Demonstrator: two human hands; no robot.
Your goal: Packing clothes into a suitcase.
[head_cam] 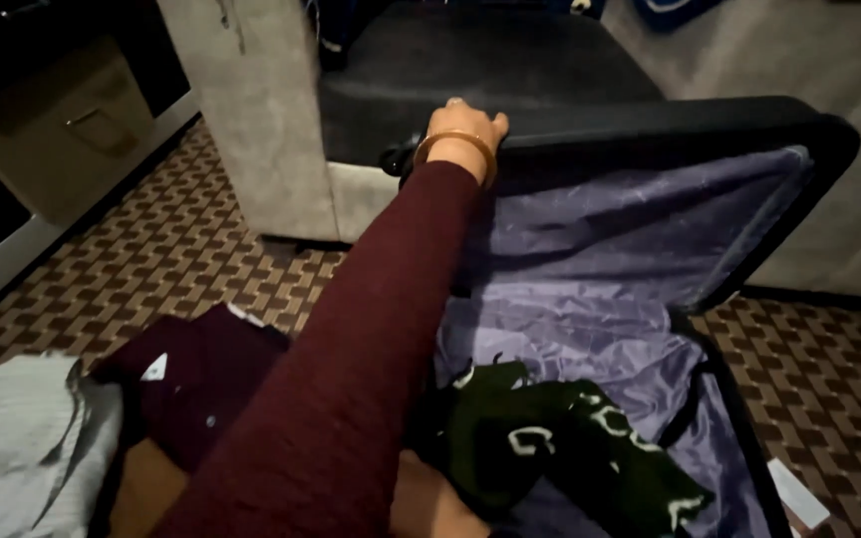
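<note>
My left hand [465,130], with a gold bangle at the wrist and a maroon sleeve down the arm, grips the top edge of the raised lid [670,120] of a black suitcase. The suitcase lies open on the floor, and its purple lining [590,319] is wrinkled. A dark green garment with white markings [560,448] lies crumpled in the lower half of the case. My right hand is out of sight.
A folded maroon garment with a white tag [201,379] and a grey striped shirt [22,448] lie left of the case. A dark padded seat [470,70] on a pale base [251,120] stands behind the lid. The floor is brown patterned carpet [829,379].
</note>
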